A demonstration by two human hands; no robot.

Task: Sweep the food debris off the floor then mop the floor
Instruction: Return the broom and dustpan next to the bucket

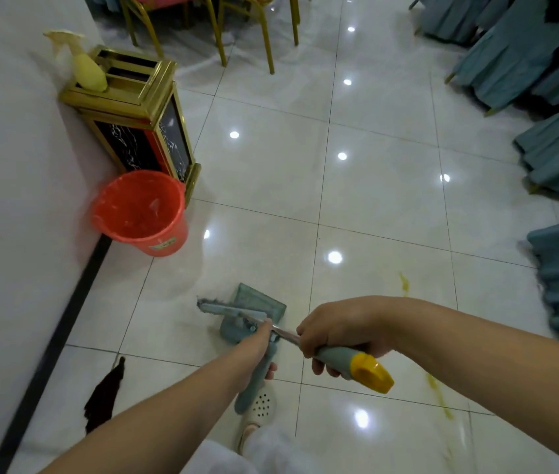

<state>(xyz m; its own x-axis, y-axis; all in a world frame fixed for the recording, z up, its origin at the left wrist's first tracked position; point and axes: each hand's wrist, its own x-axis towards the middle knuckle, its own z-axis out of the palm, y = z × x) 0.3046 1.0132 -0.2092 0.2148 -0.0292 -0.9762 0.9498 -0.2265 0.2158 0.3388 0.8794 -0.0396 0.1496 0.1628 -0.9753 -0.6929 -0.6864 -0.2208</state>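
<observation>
Both hands grip tools: right hand (pixel 338 331) holds the mop handle (pixel 350 362), left hand (pixel 257 350) the lever (pixel 257 374). Yellow smears (pixel 437 393) remain on the floor (pixel 373 186); mopping unfinished

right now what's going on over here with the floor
A person is holding a broom and dustpan set low over the tiled floor. The right hand grips the broom by its handle with the yellow end, and the left hand grips the handle of the dustpan. Yellow smears streak the tiles to the right. A red bucket stands by the wall beside a gold-framed bin.
</observation>
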